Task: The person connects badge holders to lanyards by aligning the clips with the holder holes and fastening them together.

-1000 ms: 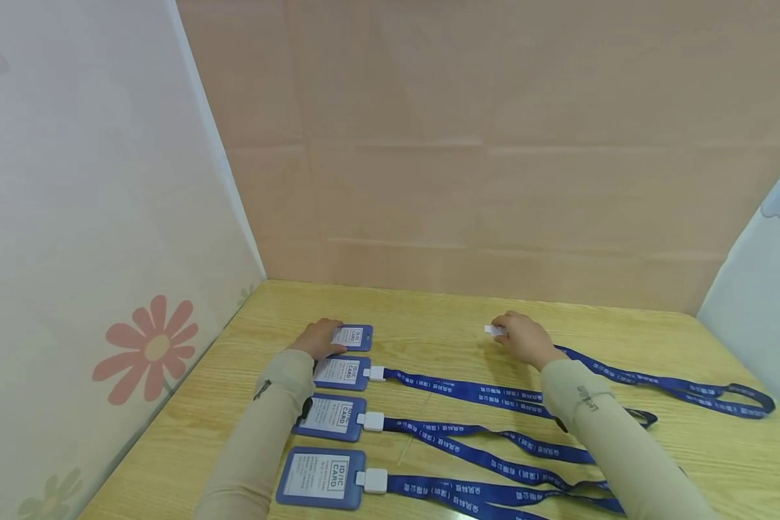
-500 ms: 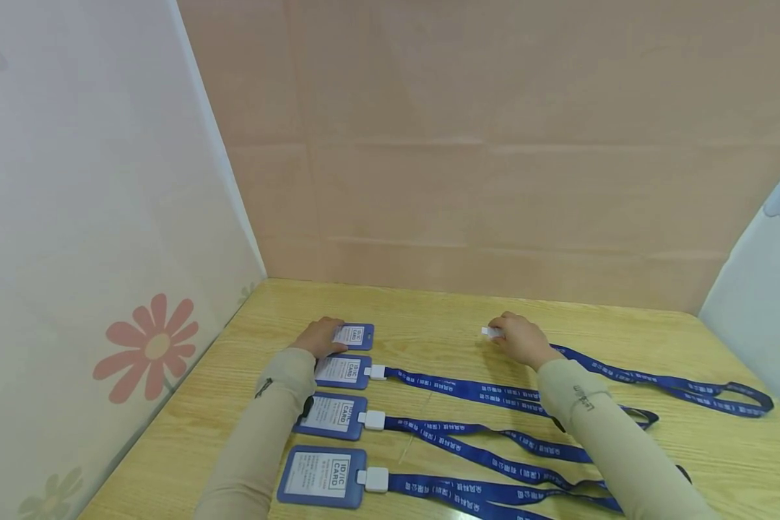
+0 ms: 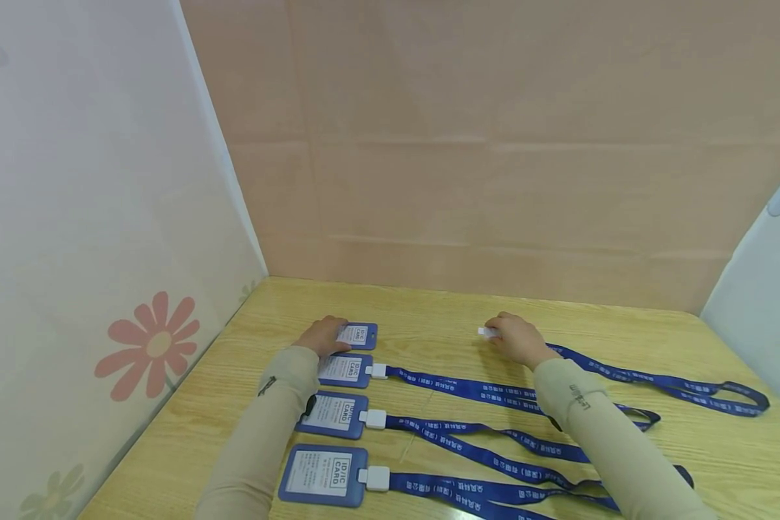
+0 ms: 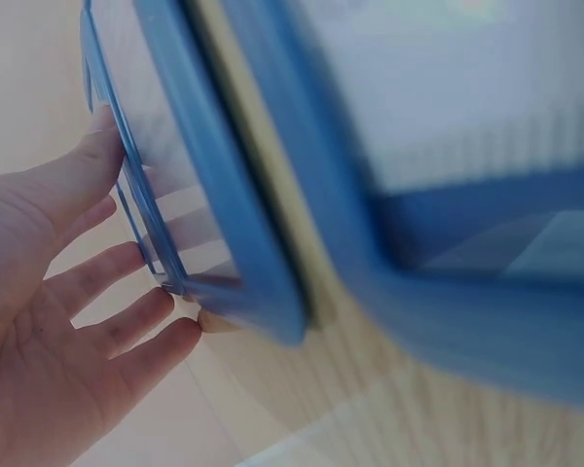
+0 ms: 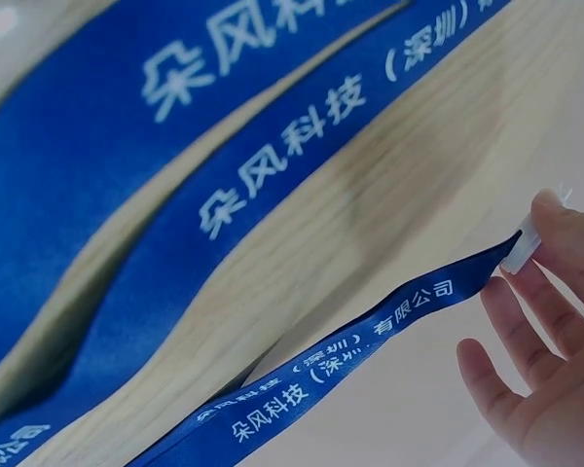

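Observation:
My left hand (image 3: 321,336) grips the left end of the farthest blue badge holder (image 3: 357,336), an ID card in a blue frame with a slot at its right end. In the left wrist view the thumb and fingertips (image 4: 180,331) lie along that holder's edges. My right hand (image 3: 518,339) pinches the white plastic clip (image 3: 489,332) of a blue lanyard (image 3: 637,378). The clip's tip points left, toward the badge holder, with a stretch of table between. In the right wrist view the lanyard strap (image 5: 399,316) trails away from the pinched clip (image 5: 526,248).
Nearer the front lie three blue badge holders in a column: one (image 3: 347,370), a second (image 3: 334,414) and a third (image 3: 323,474). Each joins a white clip and a blue lanyard stretching right. The wooden table (image 3: 422,318) meets a tan backdrop (image 3: 468,217) behind and a flowered wall on the left.
My right hand has moved slightly left with the clip, and the lanyard follows. The left hand stays on the badge holder. The whole view has shifted slightly.

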Available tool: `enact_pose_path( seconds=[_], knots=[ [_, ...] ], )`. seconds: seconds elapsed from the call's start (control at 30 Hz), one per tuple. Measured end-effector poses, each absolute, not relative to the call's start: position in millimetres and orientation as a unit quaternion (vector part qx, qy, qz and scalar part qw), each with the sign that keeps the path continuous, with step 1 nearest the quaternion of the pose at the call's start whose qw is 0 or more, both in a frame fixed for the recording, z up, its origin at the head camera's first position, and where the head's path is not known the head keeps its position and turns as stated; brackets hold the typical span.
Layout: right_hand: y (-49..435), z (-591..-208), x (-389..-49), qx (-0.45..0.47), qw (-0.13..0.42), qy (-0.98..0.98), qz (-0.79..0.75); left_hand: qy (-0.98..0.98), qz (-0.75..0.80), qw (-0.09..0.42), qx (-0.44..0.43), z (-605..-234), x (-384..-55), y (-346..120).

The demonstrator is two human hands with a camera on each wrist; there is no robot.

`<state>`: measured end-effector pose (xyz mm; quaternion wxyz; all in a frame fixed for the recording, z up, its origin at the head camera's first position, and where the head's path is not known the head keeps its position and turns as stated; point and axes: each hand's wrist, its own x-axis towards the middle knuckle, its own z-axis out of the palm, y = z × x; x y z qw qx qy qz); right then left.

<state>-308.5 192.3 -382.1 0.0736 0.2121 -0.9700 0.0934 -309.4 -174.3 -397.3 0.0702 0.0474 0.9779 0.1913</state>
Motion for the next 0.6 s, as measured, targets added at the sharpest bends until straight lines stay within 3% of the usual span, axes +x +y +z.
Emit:
enact_pose_path(
  seconds=[0.6],
  knots=[
    [185.1, -384.4, -309.4, 0.216, 0.067, -0.969, 0.102, 0.978, 0.191, 0.068, 0.042, -395.3, -302.8, -167.4]
  ],
)
